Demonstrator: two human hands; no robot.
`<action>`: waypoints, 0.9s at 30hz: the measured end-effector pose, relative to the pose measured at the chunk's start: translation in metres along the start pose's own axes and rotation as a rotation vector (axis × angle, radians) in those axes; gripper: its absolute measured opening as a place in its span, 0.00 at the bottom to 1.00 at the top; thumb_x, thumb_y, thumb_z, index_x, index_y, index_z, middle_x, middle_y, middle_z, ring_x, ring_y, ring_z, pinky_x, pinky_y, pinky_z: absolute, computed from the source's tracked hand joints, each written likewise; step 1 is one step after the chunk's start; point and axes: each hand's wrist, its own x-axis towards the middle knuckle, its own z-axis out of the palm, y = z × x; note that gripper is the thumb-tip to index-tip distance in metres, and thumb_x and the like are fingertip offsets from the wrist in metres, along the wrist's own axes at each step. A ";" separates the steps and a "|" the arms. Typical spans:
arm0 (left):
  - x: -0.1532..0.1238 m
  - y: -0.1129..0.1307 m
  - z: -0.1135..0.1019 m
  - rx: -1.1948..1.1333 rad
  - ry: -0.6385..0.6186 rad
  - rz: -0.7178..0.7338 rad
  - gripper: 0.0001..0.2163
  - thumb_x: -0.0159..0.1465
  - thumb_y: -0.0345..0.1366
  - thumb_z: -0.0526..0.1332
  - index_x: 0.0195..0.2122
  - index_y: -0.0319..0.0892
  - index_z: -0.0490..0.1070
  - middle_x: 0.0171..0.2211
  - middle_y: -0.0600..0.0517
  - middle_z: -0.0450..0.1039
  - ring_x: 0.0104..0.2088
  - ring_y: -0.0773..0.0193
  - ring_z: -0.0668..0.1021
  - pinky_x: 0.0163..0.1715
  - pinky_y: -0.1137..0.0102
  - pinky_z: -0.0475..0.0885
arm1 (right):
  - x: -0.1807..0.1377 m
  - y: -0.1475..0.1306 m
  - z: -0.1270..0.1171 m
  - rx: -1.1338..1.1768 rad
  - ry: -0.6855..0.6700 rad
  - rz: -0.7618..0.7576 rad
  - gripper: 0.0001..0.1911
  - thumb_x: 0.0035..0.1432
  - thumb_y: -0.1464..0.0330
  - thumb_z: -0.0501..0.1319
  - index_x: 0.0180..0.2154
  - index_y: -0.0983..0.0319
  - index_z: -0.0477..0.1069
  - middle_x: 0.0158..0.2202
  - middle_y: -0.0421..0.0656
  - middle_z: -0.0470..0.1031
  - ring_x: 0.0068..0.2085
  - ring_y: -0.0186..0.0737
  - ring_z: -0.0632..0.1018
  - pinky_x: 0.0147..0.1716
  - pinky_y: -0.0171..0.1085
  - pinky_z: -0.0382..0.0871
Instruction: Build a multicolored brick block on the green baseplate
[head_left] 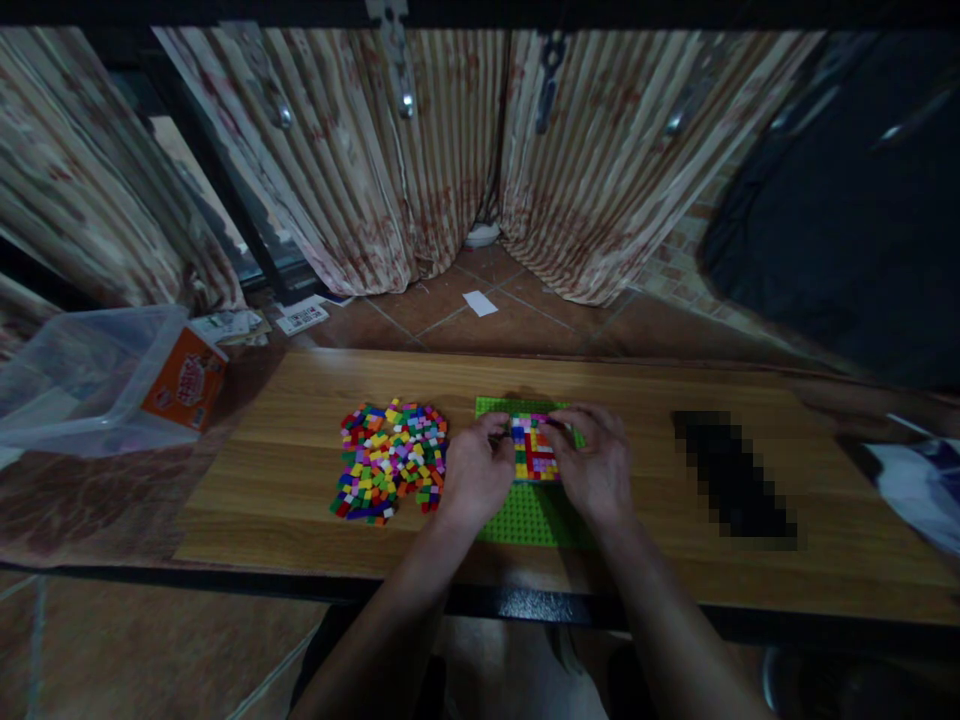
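Observation:
A green studded baseplate (532, 520) lies on the wooden table, with a block of multicoloured toy bricks (534, 450) built up on its middle. At the left edge of that block is my left hand (484, 470), its thumb and fingers curled together; whatever is between them is hidden. My right hand (600, 465) bends over the block's right side, fingertips closed near its far edge beside pink bricks. Too little shows to make out what its fingertips hold. Left of the baseplate, a pile of loose toy bricks (394, 455) in many colours spreads over the table.
The long wooden table (645, 400) carries a dark pixelated shape (735, 475) at right. A clear plastic bin (97, 370) with an orange label stands left of the table. Striped curtains (450, 150) hang behind, and a white card (480, 303) lies on the tiled floor.

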 end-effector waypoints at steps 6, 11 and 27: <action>-0.001 0.002 -0.001 0.027 -0.001 -0.002 0.15 0.61 0.27 0.57 0.47 0.40 0.76 0.41 0.47 0.82 0.38 0.60 0.83 0.43 0.67 0.77 | -0.002 -0.004 -0.003 -0.065 -0.025 -0.033 0.11 0.60 0.64 0.60 0.28 0.60 0.77 0.37 0.46 0.75 0.40 0.46 0.73 0.43 0.48 0.68; -0.001 0.004 -0.002 0.050 0.001 0.005 0.15 0.61 0.27 0.58 0.47 0.41 0.76 0.41 0.47 0.82 0.40 0.60 0.82 0.44 0.67 0.77 | -0.005 -0.004 -0.003 -0.078 -0.074 -0.044 0.11 0.61 0.65 0.59 0.31 0.60 0.78 0.41 0.47 0.75 0.44 0.47 0.73 0.47 0.50 0.67; -0.001 0.003 -0.002 0.025 -0.018 -0.008 0.15 0.61 0.27 0.57 0.48 0.39 0.75 0.42 0.47 0.81 0.40 0.61 0.82 0.45 0.68 0.76 | -0.006 -0.005 -0.005 -0.036 -0.011 -0.122 0.08 0.60 0.69 0.59 0.36 0.59 0.78 0.43 0.46 0.75 0.45 0.46 0.74 0.47 0.49 0.68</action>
